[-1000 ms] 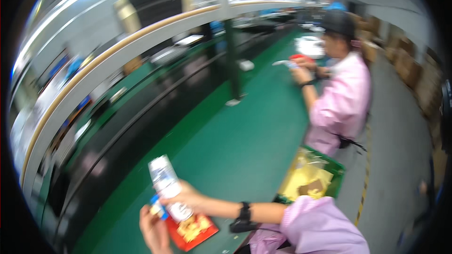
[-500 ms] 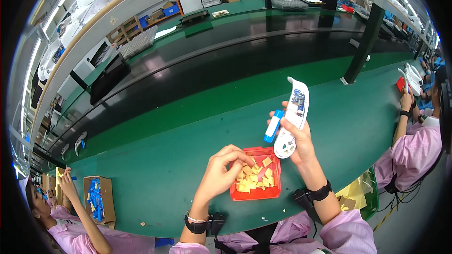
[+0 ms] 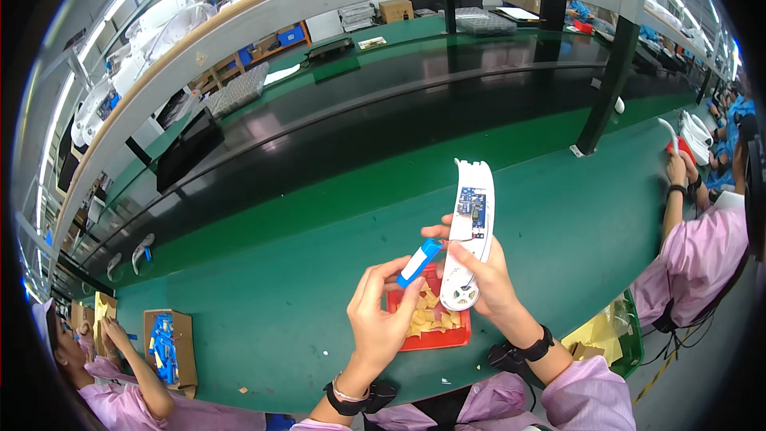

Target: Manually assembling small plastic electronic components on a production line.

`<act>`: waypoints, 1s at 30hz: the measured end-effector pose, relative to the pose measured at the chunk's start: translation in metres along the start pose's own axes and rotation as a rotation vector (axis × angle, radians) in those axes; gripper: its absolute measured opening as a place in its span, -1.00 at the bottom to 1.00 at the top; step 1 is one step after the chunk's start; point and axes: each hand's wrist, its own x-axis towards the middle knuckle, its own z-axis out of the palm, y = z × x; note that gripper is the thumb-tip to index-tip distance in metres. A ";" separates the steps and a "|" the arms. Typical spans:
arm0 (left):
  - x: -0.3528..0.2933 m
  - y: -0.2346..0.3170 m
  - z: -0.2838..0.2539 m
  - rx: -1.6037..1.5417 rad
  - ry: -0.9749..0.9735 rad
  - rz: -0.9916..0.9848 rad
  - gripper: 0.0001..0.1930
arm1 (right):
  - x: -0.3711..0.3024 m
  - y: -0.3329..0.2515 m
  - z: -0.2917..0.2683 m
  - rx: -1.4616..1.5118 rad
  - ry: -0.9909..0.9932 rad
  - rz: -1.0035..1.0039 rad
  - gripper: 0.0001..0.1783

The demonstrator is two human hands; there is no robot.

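Observation:
My right hand [image 3: 493,275] is closed around a long white plastic housing [image 3: 457,286], held upright and slightly tilted. A blue circuit board [image 3: 472,209] shows inside its upper half. A blue battery [image 3: 419,263] with a white label lies between the fingertips and thumb of my left hand [image 3: 378,318], just left of the housing. Its upper end is close to my right fingers, and a thin wire seems to run from there to the housing. Below both hands sits a red tray [image 3: 435,344] with several yellow square pads [image 3: 431,321], partly covered by the left hand and housing.
A cardboard box of blue batteries [image 3: 165,349] stands at left beside a co-worker [image 3: 120,367]. Another co-worker [image 3: 694,263] in pink sits at right near a green bin [image 3: 634,335]. A dark post [image 3: 610,84] rises from the bench [image 3: 271,303]; a black conveyor [image 3: 359,124] runs beyond.
My left hand has come up from the pads in the red tray and now grips the battery. My right hand has brought the housing left and lower, over the tray.

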 end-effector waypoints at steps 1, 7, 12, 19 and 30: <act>0.002 0.003 -0.005 0.081 -0.009 0.081 -0.61 | 0.002 0.000 -0.002 0.052 0.029 -0.024 -0.50; -0.005 0.034 -0.005 0.266 0.106 0.171 -0.67 | 0.001 0.002 -0.005 0.079 -0.010 -0.050 -0.55; -0.015 0.048 0.004 0.322 0.216 0.143 -0.61 | -0.006 0.009 0.000 0.030 -0.028 -0.118 -0.55; -0.017 0.044 0.022 0.130 0.397 0.176 -0.79 | -0.015 0.014 0.010 -0.084 -0.036 -0.354 -0.58; -0.031 0.034 0.032 0.094 0.258 0.331 -0.75 | -0.017 0.012 0.013 -0.053 -0.076 -0.385 -0.73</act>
